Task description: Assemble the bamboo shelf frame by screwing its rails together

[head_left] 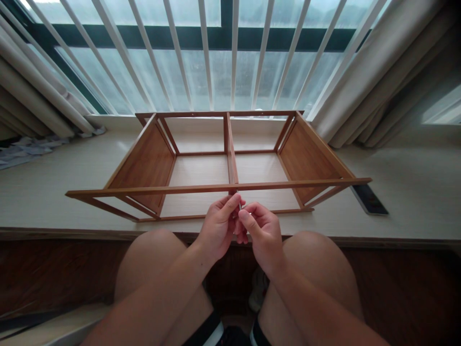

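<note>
A brown wooden frame (pixel 187 189) with solid side panels and a middle divider (pixel 231 149) stands in front of me. My left hand (pixel 220 226) is closed at the middle of its near rail, thumb and forefinger pinching a thin metal rod (pixel 240 205) that looks like a hex key. The rod's upper end meets the underside of the rail below the divider. Close beside it, my right hand (pixel 262 230) is closed too, its thumb and fingers at the rod's lower end. The fingers hide much of the rod, and whether a screw sits there cannot be seen.
The frame rests on a pale window ledge (pixel 406 192), its front edge just before my knees. A dark phone-like slab (pixel 369 199) lies by the frame's right end. White bars (pixel 234 62) cross the window behind, with curtains (pixel 378 77) at both sides.
</note>
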A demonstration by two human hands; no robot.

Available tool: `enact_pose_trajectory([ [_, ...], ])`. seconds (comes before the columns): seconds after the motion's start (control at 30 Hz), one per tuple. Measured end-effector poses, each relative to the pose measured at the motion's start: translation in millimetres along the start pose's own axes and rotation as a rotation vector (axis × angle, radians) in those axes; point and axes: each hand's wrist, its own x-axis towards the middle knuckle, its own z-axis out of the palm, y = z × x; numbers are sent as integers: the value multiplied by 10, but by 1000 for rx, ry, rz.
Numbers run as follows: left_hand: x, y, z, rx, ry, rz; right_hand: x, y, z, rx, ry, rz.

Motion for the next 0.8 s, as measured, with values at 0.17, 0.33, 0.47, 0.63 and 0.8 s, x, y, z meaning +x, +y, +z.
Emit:
enact_pose_trajectory([
  [0.17,20,1,3,-49,47,44,-2,25,-46,-209,52,-109],
  [0.33,21,-13,-11,-80,60,45,2,0,-59,-442,74,-238],
  [0.47,36,-31,-22,-110,71,36,13,-47,-50,-539,89,-312],
  [0.63,59,-46,-24,-154,69,39,27,-68,-49,-610,97,-354],
  [0.8,62,-36,-22,-137,56,46,17,-47,-51,-578,91,-313],
])
